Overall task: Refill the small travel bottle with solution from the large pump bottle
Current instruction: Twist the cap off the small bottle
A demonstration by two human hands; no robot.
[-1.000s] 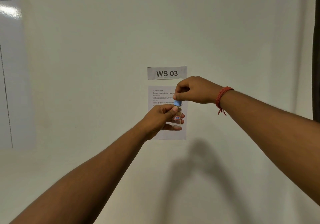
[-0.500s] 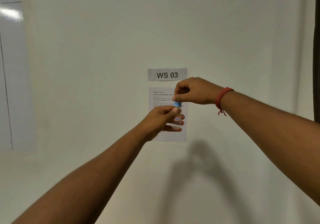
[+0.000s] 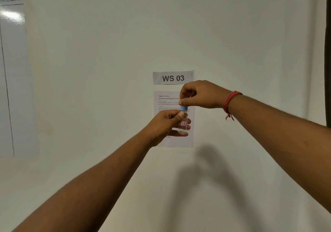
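Fingers of the right hand (image 3: 202, 95) pinch the blue cap (image 3: 184, 108); the left hand (image 3: 166, 124) grips the clear travel bottle (image 3: 183, 124) at 6 o'clock beneath. Probably light, slick: hold the body.

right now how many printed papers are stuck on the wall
2. The WS 03 sign is above the hands; the task sheet is right below it, partly hidden behind the left hand, right hand and small bottle.

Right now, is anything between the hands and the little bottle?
Nothing visible: the left hand grips the small clear travel bottle directly, and the right hand pinches its blue cap.
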